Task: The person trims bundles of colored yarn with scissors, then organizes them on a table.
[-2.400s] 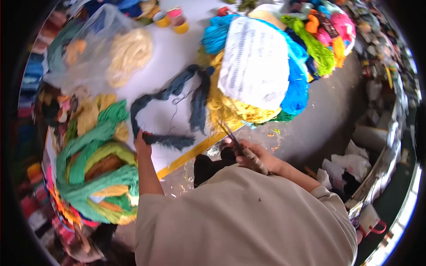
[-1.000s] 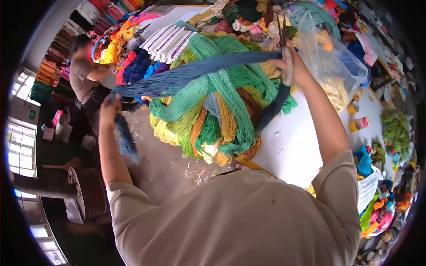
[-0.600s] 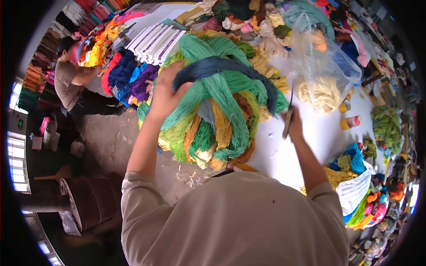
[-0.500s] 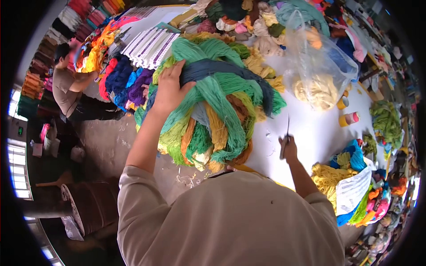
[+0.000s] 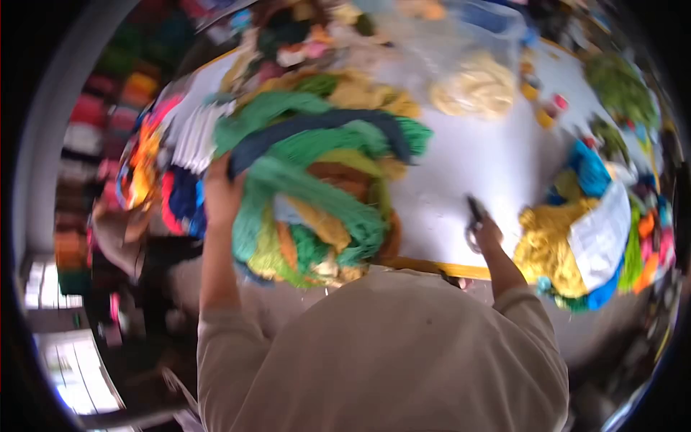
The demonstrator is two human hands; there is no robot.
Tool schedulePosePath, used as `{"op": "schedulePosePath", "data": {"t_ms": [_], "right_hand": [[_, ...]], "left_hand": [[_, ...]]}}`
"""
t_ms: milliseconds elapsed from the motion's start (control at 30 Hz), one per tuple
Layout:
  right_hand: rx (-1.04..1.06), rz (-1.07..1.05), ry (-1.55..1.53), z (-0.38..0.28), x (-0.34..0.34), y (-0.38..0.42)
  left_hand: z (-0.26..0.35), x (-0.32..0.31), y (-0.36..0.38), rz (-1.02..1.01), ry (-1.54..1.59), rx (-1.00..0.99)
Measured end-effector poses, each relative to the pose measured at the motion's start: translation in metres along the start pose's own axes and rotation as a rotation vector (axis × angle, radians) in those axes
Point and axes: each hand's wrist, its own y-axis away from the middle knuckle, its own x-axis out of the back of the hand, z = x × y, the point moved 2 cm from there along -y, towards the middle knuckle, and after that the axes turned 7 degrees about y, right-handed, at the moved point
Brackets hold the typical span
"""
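Observation:
A heap of yarn skeins (image 5: 309, 194) in greens, yellow, brown and grey lies at the table's near left. A dark blue skein (image 5: 324, 122) crosses its top. My left hand (image 5: 224, 186) presses against the heap's left side, beside the dark blue skein's end; its fingers are smeared by motion and partly hidden. To the right of the heap, my right hand (image 5: 488, 232) is closed around a pair of scissors (image 5: 475, 219), the dark blades pointing away from me over the white tabletop. The scissors touch no yarn.
A clear plastic bag (image 5: 475, 36) with cream yarn (image 5: 475, 90) lies at the back of the white table (image 5: 446, 173). Yellow yarn (image 5: 558, 237) and other bright bundles are at right. Another person (image 5: 119, 234) is at far left, blurred.
The view has swung, blurring the picture. My left hand has gone from lying spread on top of the heap to its left side. My right hand still holds the scissors.

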Motion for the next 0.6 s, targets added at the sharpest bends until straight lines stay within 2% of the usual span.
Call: {"op": "schedulePosePath", "data": {"t_ms": [67, 100, 133, 167, 233, 300, 333, 400, 433, 467, 500, 600], "right_hand": [[0.036, 0.099, 0.040, 0.060, -0.040, -0.063], [0.011, 0.098, 0.508, 0.001, -0.002, -0.017], [-0.048, 0.053, 0.574, -0.021, 0.011, 0.001], [-0.024, 0.153, 0.609, -0.019, 0.006, 0.003], [0.022, 0.207, 0.506, -0.034, 0.023, 0.034], [0.151, 0.374, 0.296, -0.018, 0.022, 0.051], [0.189, 0.385, 0.241, -0.007, 0.023, 0.067], [0.077, 0.181, 0.148, 0.009, 0.042, 0.104], [0.124, 0.198, 0.150, 0.031, 0.043, 0.121], [0.079, 0.128, 0.150, 0.050, 0.049, 0.137], [0.074, 0.132, 0.137, 0.074, 0.051, 0.154], [-0.017, -0.026, 0.120, 0.165, 0.053, 0.188]], "left_hand": [[0.006, -0.006, 0.002, -0.076, -0.145, 0.031], [0.016, -0.009, 0.004, -0.011, -0.122, -0.074], [0.024, -0.013, 0.012, -0.016, -0.217, -0.022], [0.041, -0.014, 0.011, -0.006, -0.215, -0.033], [0.112, -0.017, 0.003, 0.132, 0.066, -0.202], [0.163, -0.044, 0.002, 0.087, 0.244, -0.278], [0.184, -0.071, 0.004, -0.013, 0.405, -0.209], [0.235, -0.128, 0.014, -0.249, 0.592, -0.212], [0.273, -0.149, 0.018, -0.380, 0.811, -0.184], [0.310, -0.169, 0.022, -0.514, 1.025, -0.149], [0.340, -0.190, 0.025, -0.587, 1.056, -0.255], [0.449, -0.231, 0.034, -0.904, 1.234, -0.111]]}}
